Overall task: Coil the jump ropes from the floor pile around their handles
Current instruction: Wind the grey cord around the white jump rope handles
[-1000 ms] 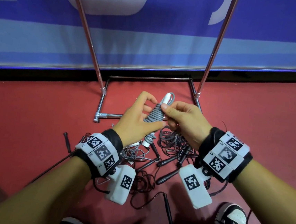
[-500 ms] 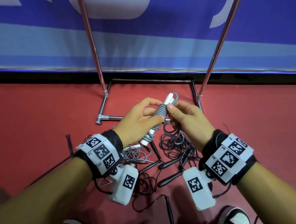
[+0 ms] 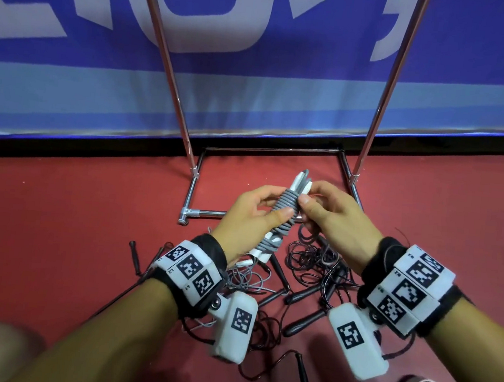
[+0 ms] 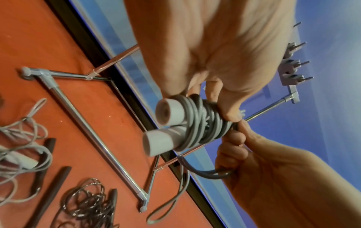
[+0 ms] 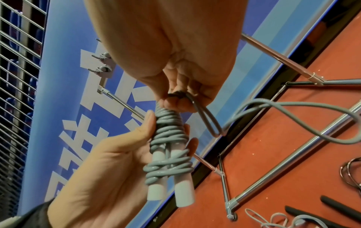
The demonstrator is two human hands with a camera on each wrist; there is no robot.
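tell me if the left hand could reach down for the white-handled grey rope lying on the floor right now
Probably not yet. The left hand is wrapped around the half-coiled grey jump rope, and the right hand pinches its loose end. The white-handled grey rope lies just below the left wrist, unobstructed, so it is close once that hand is free.

At my six o'clock the rope pile [image 3: 307,276] clutters the floor [image 3: 57,218]. The metal frame [image 3: 266,152] blocks twelve o'clock; nine lies open.
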